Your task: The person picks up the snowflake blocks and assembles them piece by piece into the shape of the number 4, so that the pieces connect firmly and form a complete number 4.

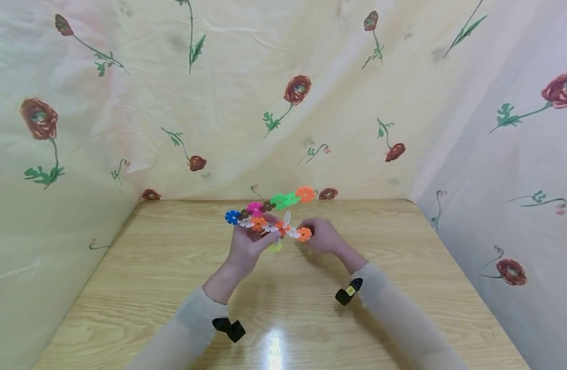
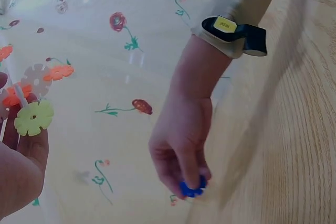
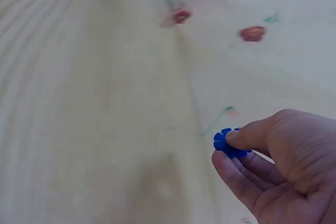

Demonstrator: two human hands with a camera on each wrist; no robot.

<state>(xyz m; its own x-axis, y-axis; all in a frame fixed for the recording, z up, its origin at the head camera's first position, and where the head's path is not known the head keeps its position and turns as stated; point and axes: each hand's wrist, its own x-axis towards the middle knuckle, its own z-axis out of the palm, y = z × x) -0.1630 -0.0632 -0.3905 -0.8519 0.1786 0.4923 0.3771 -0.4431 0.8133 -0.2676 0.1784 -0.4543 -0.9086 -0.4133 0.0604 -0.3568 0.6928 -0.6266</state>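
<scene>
My left hand (image 1: pixel 248 246) grips a branching chain of interlocked plastic snowflake discs (image 1: pixel 259 223) above the table. One row runs through orange and white discs; the other has blue, brown, pink, green and orange ones. A yellow-green disc (image 2: pixel 34 118) hangs from the chain's underside, and a white disc stands upright on it. Close to the chain's right end is my right hand (image 1: pixel 321 236). Its thumb and fingers pinch a blue disc (image 3: pixel 226 142), which also shows below the fingers in the left wrist view. In the head view that blue disc is hidden.
A light wood table (image 1: pixel 172 288) lies beneath both hands. Pale cloth with printed red poppies (image 1: pixel 246 103) hangs behind it and along both sides. Each sleeve carries a dark strap with a small black device (image 1: pixel 350 291).
</scene>
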